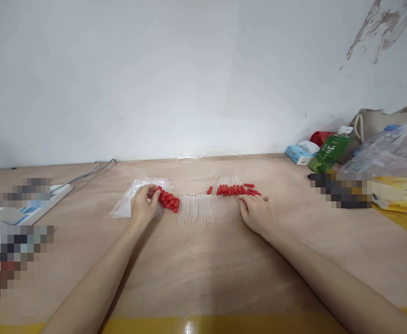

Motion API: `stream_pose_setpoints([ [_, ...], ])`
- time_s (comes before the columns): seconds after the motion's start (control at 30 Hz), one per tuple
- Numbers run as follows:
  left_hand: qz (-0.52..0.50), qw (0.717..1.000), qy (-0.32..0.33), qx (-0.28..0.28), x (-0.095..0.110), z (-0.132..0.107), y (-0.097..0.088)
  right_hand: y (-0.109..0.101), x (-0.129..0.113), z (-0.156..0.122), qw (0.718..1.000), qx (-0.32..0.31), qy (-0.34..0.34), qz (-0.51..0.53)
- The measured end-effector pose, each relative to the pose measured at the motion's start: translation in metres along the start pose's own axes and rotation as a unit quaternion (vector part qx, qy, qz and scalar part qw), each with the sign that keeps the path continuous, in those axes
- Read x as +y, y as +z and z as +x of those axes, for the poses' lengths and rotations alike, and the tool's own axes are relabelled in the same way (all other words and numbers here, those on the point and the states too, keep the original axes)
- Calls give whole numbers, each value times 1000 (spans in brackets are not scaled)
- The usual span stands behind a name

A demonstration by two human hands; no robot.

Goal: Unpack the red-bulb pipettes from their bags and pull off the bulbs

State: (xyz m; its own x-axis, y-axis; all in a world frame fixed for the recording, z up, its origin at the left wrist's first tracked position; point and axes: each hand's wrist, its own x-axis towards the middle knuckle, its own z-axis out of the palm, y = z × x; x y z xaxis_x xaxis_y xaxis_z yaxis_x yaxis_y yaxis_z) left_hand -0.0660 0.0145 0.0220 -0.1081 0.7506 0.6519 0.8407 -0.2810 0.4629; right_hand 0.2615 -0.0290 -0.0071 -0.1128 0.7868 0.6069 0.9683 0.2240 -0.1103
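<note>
My left hand is at the left end of a bunch of red rubber dropper bulbs, thumb and fingers closed on a bulb at its edge. To the right of these bulbs lies a row of clear, thin dropper tubes, side by side. Beyond it is a second group of droppers, with red bulbs toward me and clear tubes pointing away. My right hand rests just past the row's right end, fingertips pinched together. Whatever is between them is too small to make out. A few loose red bulbs lie by its fingers.
Clear zip bags lie under and behind my left hand. A power strip with a grey cable is at left. A tissue pack, a green bottle and plastic bags stand at right. The wall closes off the back.
</note>
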Motion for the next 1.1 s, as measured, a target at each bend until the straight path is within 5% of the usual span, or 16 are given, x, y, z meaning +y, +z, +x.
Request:
stream_pose_setpoints([
  [0.13,5,999,39,24,7,0,0,3,-2,-3,1000,1,-17,-13],
  [0.4,6,997,73,-26,-4,-5,4,4,-4,-5,999,-19,-35,3],
  [0.63,22,983,152,96,10,-22,3,3,-5,-2,999,-15,0,37],
  [0.87,-43,945,309,-98,47,-56,14,2,-40,44,996,-60,23,60],
  [1.1,-48,961,255,-93,41,-51,10,32,-80,99,975,-190,111,-29],
])
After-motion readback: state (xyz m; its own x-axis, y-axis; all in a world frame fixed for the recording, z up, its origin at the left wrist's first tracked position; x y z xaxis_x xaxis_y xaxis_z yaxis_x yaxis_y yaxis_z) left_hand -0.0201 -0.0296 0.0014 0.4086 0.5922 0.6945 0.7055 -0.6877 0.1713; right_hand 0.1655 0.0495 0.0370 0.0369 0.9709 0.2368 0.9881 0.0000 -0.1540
